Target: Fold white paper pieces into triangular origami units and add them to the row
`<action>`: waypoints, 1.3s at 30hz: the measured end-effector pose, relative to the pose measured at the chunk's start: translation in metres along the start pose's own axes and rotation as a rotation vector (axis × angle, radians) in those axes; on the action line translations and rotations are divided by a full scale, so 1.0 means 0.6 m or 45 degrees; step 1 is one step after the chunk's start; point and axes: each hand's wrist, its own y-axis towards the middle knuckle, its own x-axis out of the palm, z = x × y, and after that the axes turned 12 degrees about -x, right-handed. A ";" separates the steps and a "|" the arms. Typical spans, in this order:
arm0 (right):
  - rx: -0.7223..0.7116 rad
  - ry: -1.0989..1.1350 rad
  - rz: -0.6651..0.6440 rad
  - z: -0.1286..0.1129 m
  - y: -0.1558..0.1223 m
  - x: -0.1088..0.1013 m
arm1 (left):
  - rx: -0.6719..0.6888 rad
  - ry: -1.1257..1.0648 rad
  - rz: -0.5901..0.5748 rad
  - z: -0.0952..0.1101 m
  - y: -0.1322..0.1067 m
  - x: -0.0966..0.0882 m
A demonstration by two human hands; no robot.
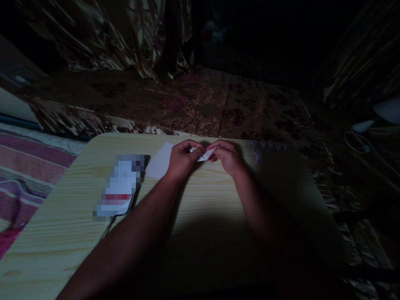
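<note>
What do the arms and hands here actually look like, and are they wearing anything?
They are a person's: the left hand and right hand are ungloved, with ordinary fingers. The left forearm and right forearm look bare where lit, with no watch or bracelet visible. It's too dark to make out rings or any sleeves higher up.

- L forearm (137, 216): bare, slants fwd & inward
- L hand (182, 160): back twd camera, fingers bent, thumb twd R, pinching
- R forearm (254, 202): bare, also slants inward, lower pt v. dark
- R hand (229, 158): fingers bent twd L hand, also pinching, fingertips close to L thumb
</note>
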 end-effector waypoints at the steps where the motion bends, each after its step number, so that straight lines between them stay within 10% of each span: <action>1: -0.015 -0.006 -0.005 -0.001 -0.001 0.001 | 0.004 0.012 -0.003 0.000 0.000 0.000; 39: -0.067 -0.331 0.089 -0.005 0.001 0.020 | -0.003 0.182 0.037 -0.004 -0.001 0.002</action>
